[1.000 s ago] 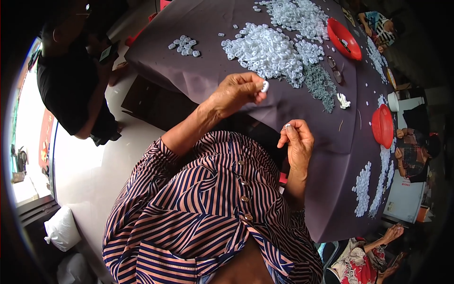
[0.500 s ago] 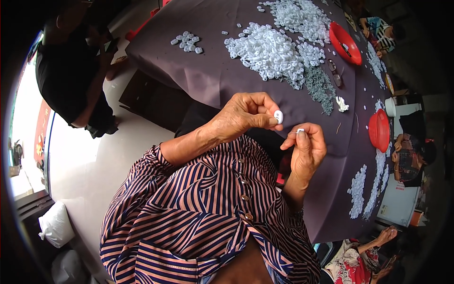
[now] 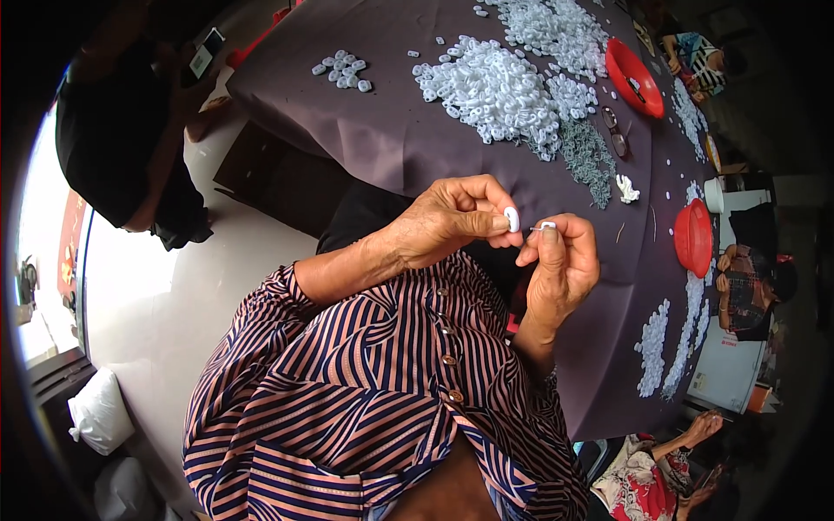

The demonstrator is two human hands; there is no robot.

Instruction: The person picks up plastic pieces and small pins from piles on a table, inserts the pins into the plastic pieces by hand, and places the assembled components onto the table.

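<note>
White oval piece sits pinched at left hand fingertips, just beside right hand, which pinches a thin pin.

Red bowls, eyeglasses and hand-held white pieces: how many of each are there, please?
Red bowls: 2, one far, one at the right
Eyeglasses: 1
White oval piece in left hand: 1
Small piece in right hand: 1
Total: 5

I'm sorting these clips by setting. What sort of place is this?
Probably a shared hand-assembly workroom. A big table under a dark cloth bears heaps of small white plastic pieces and red bowls. The left hand and right hand each pinch a small piece, and other people sit around.
</note>
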